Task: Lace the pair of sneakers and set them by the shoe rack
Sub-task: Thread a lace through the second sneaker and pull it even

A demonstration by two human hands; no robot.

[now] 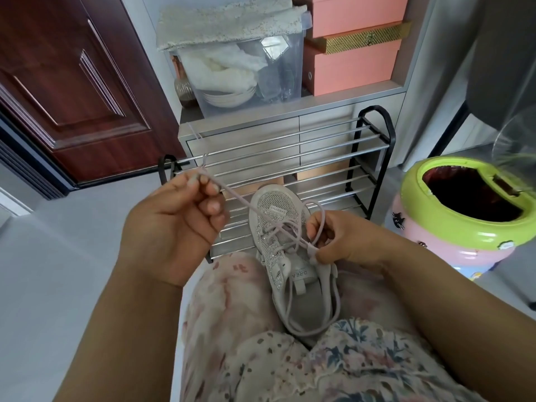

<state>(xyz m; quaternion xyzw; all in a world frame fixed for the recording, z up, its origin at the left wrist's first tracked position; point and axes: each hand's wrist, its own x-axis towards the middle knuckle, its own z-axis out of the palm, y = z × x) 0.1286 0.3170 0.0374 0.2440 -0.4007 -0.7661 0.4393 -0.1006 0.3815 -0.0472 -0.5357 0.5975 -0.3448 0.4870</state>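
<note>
Left hand (174,224) pulls the shoelace (237,200) taut, right hand (342,242) pinches it at the sneaker (278,227); lacing midway, second sneaker unseen, shoe rack (290,158) waiting.

Bare forearms, no sleeves, watch or bracelet showing. Left hand (174,224) and right hand (345,242) bare, without rings; short, unpainted fingernails. Lap covered by a thin, pale garment (290,358) printed with flowers: soft pink blooms over the knees, dark blue and grey leaves with small specks nearer the waist.
</note>
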